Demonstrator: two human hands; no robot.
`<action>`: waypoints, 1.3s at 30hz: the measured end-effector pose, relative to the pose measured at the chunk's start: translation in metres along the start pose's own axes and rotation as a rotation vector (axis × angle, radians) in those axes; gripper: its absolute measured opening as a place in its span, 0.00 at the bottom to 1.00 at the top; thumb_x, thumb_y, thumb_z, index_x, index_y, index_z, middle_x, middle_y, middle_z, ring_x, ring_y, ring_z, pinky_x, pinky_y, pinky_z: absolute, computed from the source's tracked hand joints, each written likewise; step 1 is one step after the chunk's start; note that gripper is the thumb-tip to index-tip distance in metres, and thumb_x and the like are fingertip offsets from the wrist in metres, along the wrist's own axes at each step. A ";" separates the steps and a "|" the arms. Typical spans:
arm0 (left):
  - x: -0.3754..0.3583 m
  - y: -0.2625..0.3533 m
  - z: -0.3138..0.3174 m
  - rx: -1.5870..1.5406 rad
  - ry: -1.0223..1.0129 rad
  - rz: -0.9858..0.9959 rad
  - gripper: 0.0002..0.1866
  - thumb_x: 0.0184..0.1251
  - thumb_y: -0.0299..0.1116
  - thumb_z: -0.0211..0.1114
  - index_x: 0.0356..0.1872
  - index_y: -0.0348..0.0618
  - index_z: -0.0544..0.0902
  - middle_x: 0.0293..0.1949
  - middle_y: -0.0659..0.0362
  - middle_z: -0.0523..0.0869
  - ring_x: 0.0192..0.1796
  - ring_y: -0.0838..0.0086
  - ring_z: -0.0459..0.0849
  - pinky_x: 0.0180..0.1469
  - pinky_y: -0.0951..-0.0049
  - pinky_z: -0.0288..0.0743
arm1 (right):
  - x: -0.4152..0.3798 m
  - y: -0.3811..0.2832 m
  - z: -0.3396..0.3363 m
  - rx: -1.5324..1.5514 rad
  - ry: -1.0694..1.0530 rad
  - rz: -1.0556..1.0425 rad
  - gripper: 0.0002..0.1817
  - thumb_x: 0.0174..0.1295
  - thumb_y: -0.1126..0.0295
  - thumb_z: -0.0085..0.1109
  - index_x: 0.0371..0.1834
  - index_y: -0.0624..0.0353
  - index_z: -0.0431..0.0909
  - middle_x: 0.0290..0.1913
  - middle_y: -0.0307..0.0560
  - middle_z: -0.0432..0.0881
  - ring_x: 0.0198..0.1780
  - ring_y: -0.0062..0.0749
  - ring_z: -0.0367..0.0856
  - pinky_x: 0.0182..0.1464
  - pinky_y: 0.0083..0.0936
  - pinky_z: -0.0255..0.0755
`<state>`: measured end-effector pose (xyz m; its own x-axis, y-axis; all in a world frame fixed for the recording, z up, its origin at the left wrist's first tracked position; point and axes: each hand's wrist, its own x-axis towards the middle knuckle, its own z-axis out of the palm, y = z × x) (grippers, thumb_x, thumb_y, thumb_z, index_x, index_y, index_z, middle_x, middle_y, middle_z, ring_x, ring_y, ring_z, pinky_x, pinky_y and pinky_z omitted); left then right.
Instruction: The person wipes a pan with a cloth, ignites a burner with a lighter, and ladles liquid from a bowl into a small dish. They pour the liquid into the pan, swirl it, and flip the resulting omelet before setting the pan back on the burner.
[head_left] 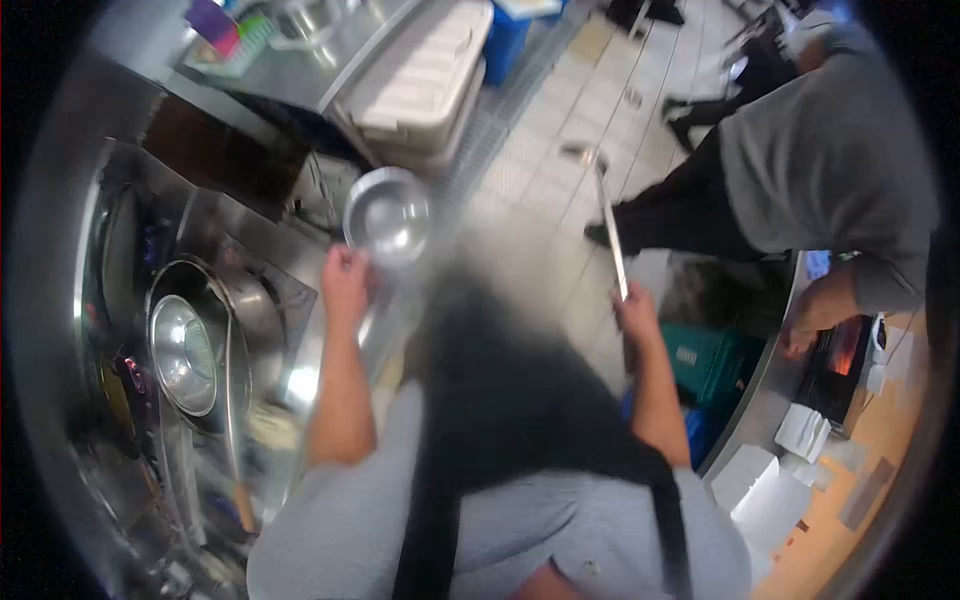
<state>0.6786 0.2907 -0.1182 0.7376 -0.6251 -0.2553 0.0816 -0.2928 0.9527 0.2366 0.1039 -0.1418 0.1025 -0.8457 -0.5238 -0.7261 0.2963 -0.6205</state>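
Note:
My left hand [350,278] is closed on the near rim of a shiny metal bowl [388,218], whose inside faces up toward me. In my right hand [636,308] is the handle of a long ladle [610,215], its head pointing away over the floor. Both hands are held apart, out in front of my dark apron [520,400]. To the left, another metal bowl [184,355] sits in or on a large round pan [262,330] at the stove. Motion blurs the picture somewhat.
A co-worker in grey [820,150] stands on the right, one hand over the counter. White open boxes [765,490] lie on that counter, with a green crate [705,360] below. Ahead left are a steel table [330,60] and a lidded white bin [425,65]. Tiled floor [540,150] runs between.

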 end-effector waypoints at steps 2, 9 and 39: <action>0.042 0.012 0.022 -0.142 0.011 0.005 0.07 0.66 0.30 0.60 0.33 0.41 0.71 0.31 0.62 0.74 0.28 0.78 0.76 0.33 0.72 0.81 | 0.010 -0.036 -0.006 0.122 -0.015 0.033 0.15 0.60 0.65 0.59 0.46 0.61 0.73 0.21 0.36 0.71 0.18 0.20 0.67 0.18 0.22 0.64; 0.123 0.010 0.091 -0.196 -0.041 -0.158 0.08 0.64 0.26 0.62 0.36 0.38 0.71 0.34 0.57 0.78 0.34 0.74 0.82 0.40 0.67 0.85 | 0.066 -0.032 0.017 0.275 -0.106 0.255 0.11 0.64 0.68 0.56 0.45 0.60 0.70 0.19 0.34 0.68 0.15 0.18 0.65 0.15 0.19 0.59; 0.067 -0.177 0.200 -0.237 0.100 -0.729 0.05 0.67 0.24 0.58 0.35 0.36 0.70 0.30 0.53 0.81 0.31 0.70 0.85 0.38 0.67 0.85 | 0.172 0.017 0.099 0.343 -0.493 0.585 0.10 0.66 0.70 0.54 0.49 0.57 0.71 0.20 0.33 0.69 0.14 0.15 0.63 0.14 0.16 0.61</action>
<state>0.5794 0.1563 -0.3363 0.4981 -0.2621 -0.8265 0.7031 -0.4358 0.5619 0.3092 0.0075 -0.2999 0.1168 -0.2460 -0.9622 -0.5157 0.8130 -0.2705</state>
